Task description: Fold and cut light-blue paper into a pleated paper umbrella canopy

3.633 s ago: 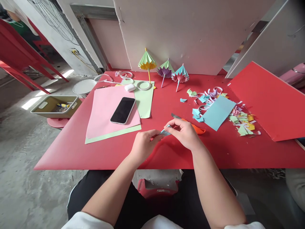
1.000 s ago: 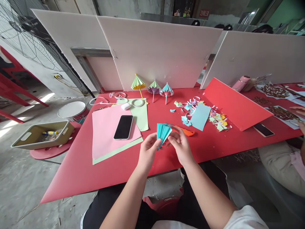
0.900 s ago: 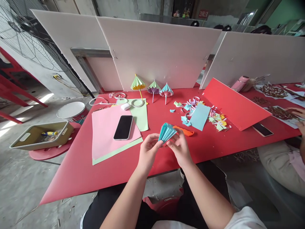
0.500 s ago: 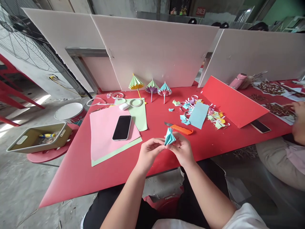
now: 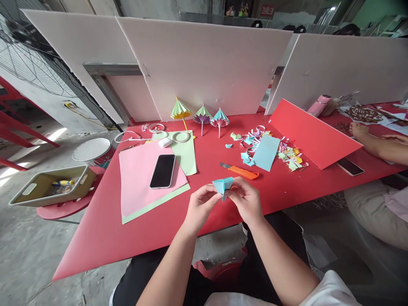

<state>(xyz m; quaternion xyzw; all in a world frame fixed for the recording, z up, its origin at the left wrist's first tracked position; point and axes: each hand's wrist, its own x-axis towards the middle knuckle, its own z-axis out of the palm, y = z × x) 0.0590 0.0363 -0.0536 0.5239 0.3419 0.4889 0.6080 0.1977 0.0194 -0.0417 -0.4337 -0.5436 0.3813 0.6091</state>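
Observation:
A small folded piece of light-blue paper [image 5: 223, 185] is held up between my two hands, above the front edge of the red table. My left hand [image 5: 204, 204] pinches its left side with thumb and fingers. On the other side my right hand [image 5: 246, 199] grips it the same way. Just beyond the hands lies an orange utility knife [image 5: 241, 171] with its blade out to the left. A flat light-blue paper sheet [image 5: 267, 153] rests on a heap of paper scraps [image 5: 291, 155]. Three paper umbrellas [image 5: 202, 116] stand at the back.
On the left, a phone [image 5: 162, 171] lies on pink paper [image 5: 135, 182], with green sheets and tape rolls [image 5: 181, 137] behind. A red board [image 5: 315, 134] leans at the right, near a co-worker's hand [image 5: 360, 129]. A bin [image 5: 51, 187] sits on a stool beside the table.
The blue paper has been turned in my hands: its pleated fan side faced me before, and now a wide flat top with a point below shows. The co-worker's arm has moved further into view.

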